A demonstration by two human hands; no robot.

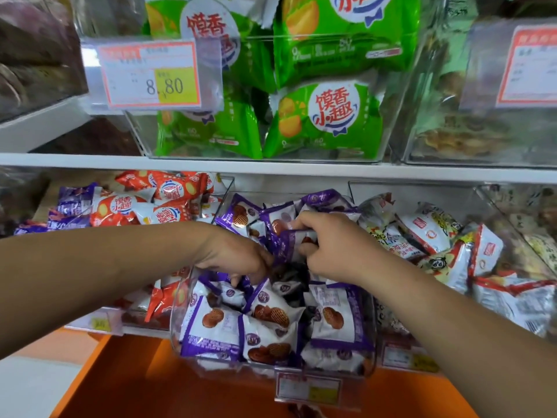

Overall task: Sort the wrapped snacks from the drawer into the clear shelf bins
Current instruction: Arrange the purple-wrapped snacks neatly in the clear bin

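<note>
A clear shelf bin [177, 321] on the lower shelf is full of purple-and-white wrapped snacks [217, 324]. Both my hands reach into it from above. My right hand [331, 251] pinches a purple snack packet [291, 242] between thumb and fingers, just over the pile. My left hand [238, 254] dips fingers-down into the packets beside it; its fingertips are hidden among the wrappers, so whether it holds one is unclear.
Red-orange packets [156, 203] fill the bin to the left, white-and-red packets [434, 236] the bin to the right. Green packets [325, 122] sit in the upper bin behind a price tag [150, 73]. An orange drawer [135, 384] lies open below.
</note>
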